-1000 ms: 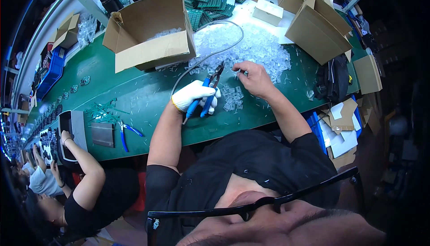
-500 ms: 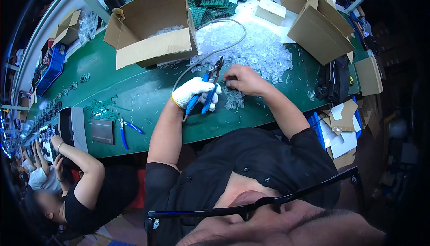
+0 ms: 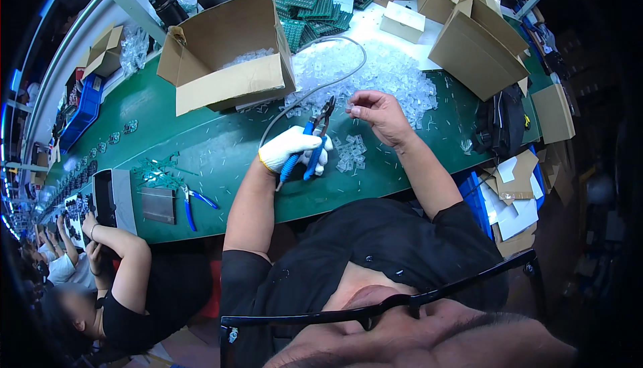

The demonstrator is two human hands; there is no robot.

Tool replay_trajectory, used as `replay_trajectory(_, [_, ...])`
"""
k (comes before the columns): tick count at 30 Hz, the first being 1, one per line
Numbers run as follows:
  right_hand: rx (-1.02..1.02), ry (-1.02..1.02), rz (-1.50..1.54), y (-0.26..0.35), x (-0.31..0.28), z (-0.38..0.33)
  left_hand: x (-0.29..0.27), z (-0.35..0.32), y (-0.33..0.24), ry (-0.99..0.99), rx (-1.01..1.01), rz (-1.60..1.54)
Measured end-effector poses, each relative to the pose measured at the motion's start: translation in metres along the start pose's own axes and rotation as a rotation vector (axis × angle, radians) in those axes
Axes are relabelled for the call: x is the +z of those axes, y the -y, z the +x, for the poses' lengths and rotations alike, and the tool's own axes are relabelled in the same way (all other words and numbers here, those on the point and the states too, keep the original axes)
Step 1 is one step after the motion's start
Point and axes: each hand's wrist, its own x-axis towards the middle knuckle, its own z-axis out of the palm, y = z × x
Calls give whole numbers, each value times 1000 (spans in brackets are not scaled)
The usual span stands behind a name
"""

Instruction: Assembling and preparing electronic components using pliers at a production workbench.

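My left hand (image 3: 289, 148), in a white glove, is closed around blue-handled cutting pliers (image 3: 313, 158). Their dark jaws point away from me, toward the big heap of small clear plastic pieces (image 3: 395, 77). Just right of the jaws, my bare right hand (image 3: 383, 119) pinches a small clear plastic piece (image 3: 349, 108), partly hidden by the fingertips. Below that hand, a smaller cluster of clear pieces (image 3: 351, 153) lies on the green tabletop (image 3: 228, 143). A grey cable (image 3: 364, 60) loops over the heap and runs down past my gloved hand.
An open cardboard box (image 3: 231, 87) stands left of the heap, another box (image 3: 479, 53) to its right. Green circuit boards (image 3: 318, 10) are stacked behind. Second blue-handled pliers (image 3: 190, 208) lie left, near green scraps (image 3: 161, 170). A co-worker (image 3: 130, 261) sits at the left.
My right hand has risen from the small cluster, moving away and slightly right, with a clear piece at its fingertips. The left hand still grips the pliers. The view has shifted slightly.
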Motion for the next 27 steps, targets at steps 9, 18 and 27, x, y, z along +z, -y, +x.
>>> replay_trajectory(9, [-84, -136, -77, 8, 29, 4, 2, -1, -1, 14, 11, 113])
replay_trajectory(18, [-96, -73, -7, 3, 24, 8, 4, -2, -5, 3, -20, 108])
replay_trajectory(27, [-27, -108, 84, 9, 18, 4, -2, 1, 1, 30, 2, 80])
